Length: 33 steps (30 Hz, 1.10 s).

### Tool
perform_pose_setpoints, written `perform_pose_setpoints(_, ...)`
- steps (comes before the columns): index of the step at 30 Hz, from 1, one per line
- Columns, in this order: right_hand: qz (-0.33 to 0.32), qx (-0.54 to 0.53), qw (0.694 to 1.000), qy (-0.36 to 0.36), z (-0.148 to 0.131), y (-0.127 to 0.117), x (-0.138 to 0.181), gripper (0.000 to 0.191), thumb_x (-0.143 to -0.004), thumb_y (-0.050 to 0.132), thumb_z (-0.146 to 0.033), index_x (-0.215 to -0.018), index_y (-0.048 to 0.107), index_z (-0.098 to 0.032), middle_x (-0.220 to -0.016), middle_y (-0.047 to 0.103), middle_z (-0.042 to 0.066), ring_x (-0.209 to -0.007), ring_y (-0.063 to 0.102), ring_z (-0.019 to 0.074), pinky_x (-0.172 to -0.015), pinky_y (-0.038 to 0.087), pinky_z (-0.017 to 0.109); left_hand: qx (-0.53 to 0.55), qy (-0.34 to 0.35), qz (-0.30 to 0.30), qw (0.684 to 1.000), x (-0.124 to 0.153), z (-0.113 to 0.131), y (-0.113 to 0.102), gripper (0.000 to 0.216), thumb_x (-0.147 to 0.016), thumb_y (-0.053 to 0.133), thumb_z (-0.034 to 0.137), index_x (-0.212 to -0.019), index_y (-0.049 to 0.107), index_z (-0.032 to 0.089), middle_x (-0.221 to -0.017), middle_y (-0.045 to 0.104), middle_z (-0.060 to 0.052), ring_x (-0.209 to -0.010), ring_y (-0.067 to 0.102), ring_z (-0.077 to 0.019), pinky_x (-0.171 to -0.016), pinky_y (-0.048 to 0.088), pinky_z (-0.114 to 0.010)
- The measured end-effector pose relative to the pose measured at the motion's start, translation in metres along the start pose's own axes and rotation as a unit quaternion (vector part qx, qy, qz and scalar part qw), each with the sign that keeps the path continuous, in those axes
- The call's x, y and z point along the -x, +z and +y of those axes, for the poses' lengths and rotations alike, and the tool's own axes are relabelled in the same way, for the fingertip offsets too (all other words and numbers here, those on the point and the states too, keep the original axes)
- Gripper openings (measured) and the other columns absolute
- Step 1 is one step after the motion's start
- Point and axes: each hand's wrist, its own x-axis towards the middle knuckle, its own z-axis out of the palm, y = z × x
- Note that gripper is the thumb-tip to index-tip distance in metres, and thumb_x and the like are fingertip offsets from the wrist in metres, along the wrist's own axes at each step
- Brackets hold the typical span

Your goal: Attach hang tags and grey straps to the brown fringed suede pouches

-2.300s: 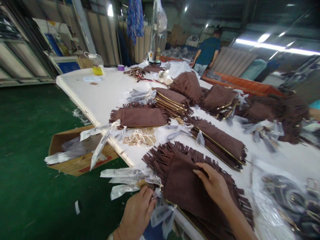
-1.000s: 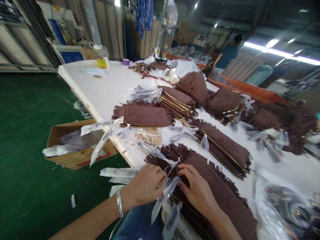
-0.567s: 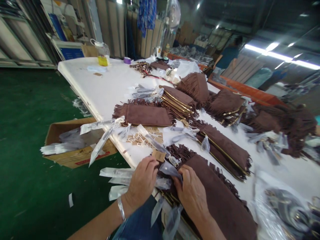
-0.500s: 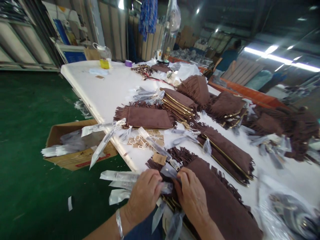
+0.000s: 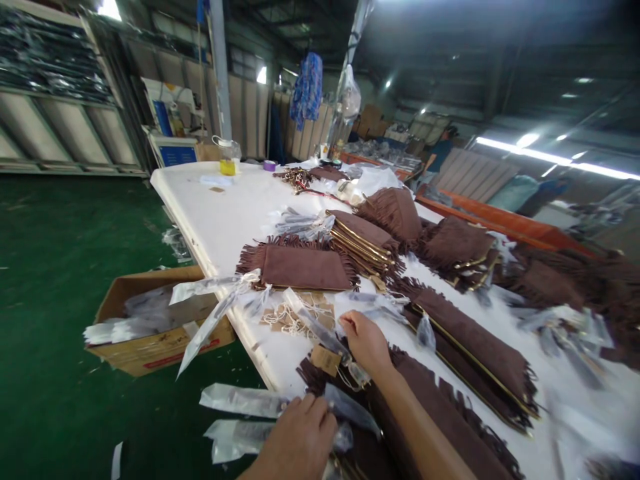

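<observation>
Head view showed a brown fringed bag (image 5: 453, 420) at the near edge of the white table (image 5: 193, 210), partly hidden by the right forearm, with a small tan tag (image 5: 325, 360) lying at its fringed left end. The left hand (image 5: 303, 437) was bent over the plastic-wrapped strips (image 5: 243, 400) there, some jutting past the table edge; its grasp could not be told. The right hand (image 5: 364, 340) was above the bag's far side, fingers drawn narrow and curled; whether they pinched anything could not be told. Just beyond lay a heap of tags with white strings (image 5: 285, 317), and behind it a second bag (image 5: 305, 267) lay flat. A stack of bags with gold zips (image 5: 363, 240) was behind that one, and a long folded bag (image 5: 465, 347) lay to the right. Below the table's left edge, a cardboard box (image 5: 155, 347) holding plastic was on the green floor (image 5: 50, 280). Farther back were a bottle of yellow liquid (image 5: 227, 165) and a purple tape roll (image 5: 270, 165).
</observation>
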Motion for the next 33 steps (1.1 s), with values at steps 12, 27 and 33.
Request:
perform_pose_setpoints(12,-0.016,-0.092,0.991,0.094,0.024,0.049,-0.066,0.022,-0.088,0.050,-0.029,-0.081,0.067,-0.017,-0.080,0.073,0.004,-0.074,0.065,0.0165,-0.067,0.043,0.024,0.009,-0.051,0.147,0.988,-0.087,-0.061,-0.033,0.027,-0.093,0.050,0.019,-0.119,0.055,0.016,-0.123,0.058,-0.010,-0.123,0.047,-0.0269,-0.110,0.034,-0.046)
perform_pose_setpoints(27,0.102,-0.309,0.937,0.127,0.018,0.044,-0.064,0.027,-0.071,0.062,-0.047,-0.067,0.063,-0.020,-0.051,0.054,-0.004,-0.052,0.048,0.0138,-0.052,0.035,0.025,-0.087,-0.065,0.121,0.987,-0.079,-0.082,-0.005,0.034,-0.095,0.050,0.031,-0.127,0.054,0.022,-0.136,0.055,-0.008,-0.126,0.045,-0.0281,-0.109,0.030,-0.051)
perform_pose_setpoints(33,0.230,-0.412,0.867,0.162,0.017,0.011,-0.049,0.034,-0.071,0.062,-0.054,-0.077,0.058,-0.020,-0.065,0.060,-0.003,-0.061,0.055,0.0134,-0.055,0.043,0.024,-0.071,-0.074,0.107,0.989,-0.080,-0.081,-0.008,0.024,-0.093,0.052,0.029,-0.115,0.061,0.021,-0.128,0.058,-0.009,-0.123,0.047,-0.0275,-0.109,0.031,-0.051)
